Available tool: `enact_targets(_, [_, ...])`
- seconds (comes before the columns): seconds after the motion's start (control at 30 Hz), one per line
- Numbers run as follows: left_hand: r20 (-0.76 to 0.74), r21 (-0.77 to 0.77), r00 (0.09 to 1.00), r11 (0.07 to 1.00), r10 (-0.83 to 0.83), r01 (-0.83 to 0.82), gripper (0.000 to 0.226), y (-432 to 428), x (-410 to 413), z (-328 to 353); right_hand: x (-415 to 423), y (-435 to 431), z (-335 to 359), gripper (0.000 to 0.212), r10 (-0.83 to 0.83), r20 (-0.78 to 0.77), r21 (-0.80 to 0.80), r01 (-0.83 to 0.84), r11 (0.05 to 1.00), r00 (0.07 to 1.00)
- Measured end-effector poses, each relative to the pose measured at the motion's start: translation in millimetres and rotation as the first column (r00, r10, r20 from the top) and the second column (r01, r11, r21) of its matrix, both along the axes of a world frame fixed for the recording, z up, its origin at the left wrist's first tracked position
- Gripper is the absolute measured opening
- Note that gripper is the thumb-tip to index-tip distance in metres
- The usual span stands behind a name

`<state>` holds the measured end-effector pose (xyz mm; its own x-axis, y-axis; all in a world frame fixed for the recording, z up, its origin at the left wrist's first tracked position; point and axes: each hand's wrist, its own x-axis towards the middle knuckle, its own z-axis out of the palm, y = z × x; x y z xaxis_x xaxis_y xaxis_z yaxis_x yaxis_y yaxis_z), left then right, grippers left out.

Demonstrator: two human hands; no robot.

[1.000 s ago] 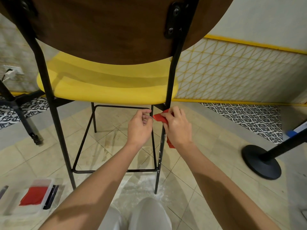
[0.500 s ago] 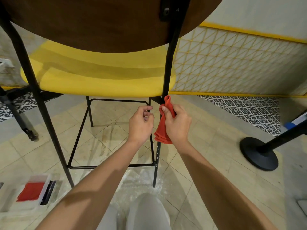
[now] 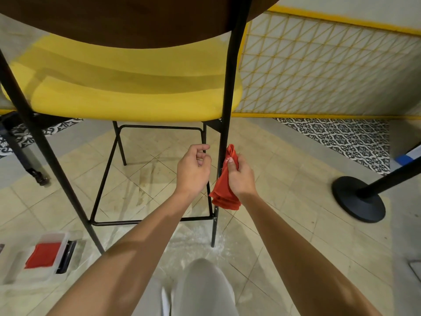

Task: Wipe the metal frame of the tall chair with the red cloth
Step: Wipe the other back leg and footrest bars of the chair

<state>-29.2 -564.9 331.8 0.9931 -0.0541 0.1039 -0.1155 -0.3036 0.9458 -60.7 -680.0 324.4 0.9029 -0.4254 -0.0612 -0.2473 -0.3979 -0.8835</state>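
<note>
The tall chair has a yellow seat (image 3: 127,94), a brown backrest and a black metal frame (image 3: 227,87). My right hand (image 3: 241,176) grips the red cloth (image 3: 224,195) and presses it against the near right leg, a little below the seat. The cloth's lower end hangs loose beside that leg. My left hand (image 3: 192,172) is curled round the thinner black leg just to the left, at about the same height. A footrest bar (image 3: 150,221) links the legs lower down.
A clear plastic box (image 3: 43,256) with a red pad inside lies on the tiled floor at the lower left. A black stanchion base (image 3: 357,199) stands to the right. A dark table leg (image 3: 20,153) is at the far left. A yellow-latticed wall (image 3: 319,65) runs behind.
My right hand has slid the red cloth down the leg from just under the seat. My left hand kept its hold on the thin leg. The view has tilted downward.
</note>
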Motion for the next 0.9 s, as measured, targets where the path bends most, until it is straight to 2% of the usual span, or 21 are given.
enact_targets(0.07, [0.002,0.017,1.000,1.000,0.003,-0.003,0.024,1.5,1.0,-0.9,3.8,-3.4,0.8,0.013,-0.019,0.010,0.052,0.018,0.999,1.000])
enact_targets(0.13, [0.006,0.027,1.000,1.000,0.006,-0.006,0.024,4.1,2.8,0.4,8.5,-5.3,5.8,0.008,-0.095,0.054,0.181,0.083,0.980,0.994])
enact_targets(0.2, [0.002,0.009,1.000,1.000,0.013,-0.013,0.025,5.5,6.3,2.1,14.7,-6.6,13.9,0.010,-0.181,0.112,0.306,0.139,0.942,0.977])
enact_targets(0.27, [-0.004,-0.002,1.000,1.000,0.025,-0.025,0.026,5.5,7.9,4.1,18.9,-4.1,22.3,0.016,-0.174,0.170,0.361,0.103,0.927,0.970])
enact_targets(0.43, [-0.006,0.002,1.000,1.000,0.015,-0.015,0.025,0.6,2.5,4.4,13.2,7.3,20.4,0.027,-0.079,0.263,0.243,0.013,0.970,0.962])
enact_targets(0.63, [-0.025,-0.013,1.000,1.000,0.016,-0.017,0.025,-3.3,2.6,-0.7,4.1,13.4,8.5,0.029,-0.070,0.258,0.196,0.019,0.980,0.964])
enact_targets(0.77, [-0.032,-0.011,0.999,1.000,0.019,-0.019,0.025,-3.0,3.0,-4.1,2.9,14.7,-0.6,0.027,-0.097,0.210,0.126,0.072,0.989,0.973])
enact_targets(0.9, [-0.033,-0.003,0.999,1.000,0.024,-0.024,0.024,-4.2,1.5,-8.8,-5.0,8.6,-18.5,0.029,-0.023,0.106,0.022,0.021,1.000,0.994])
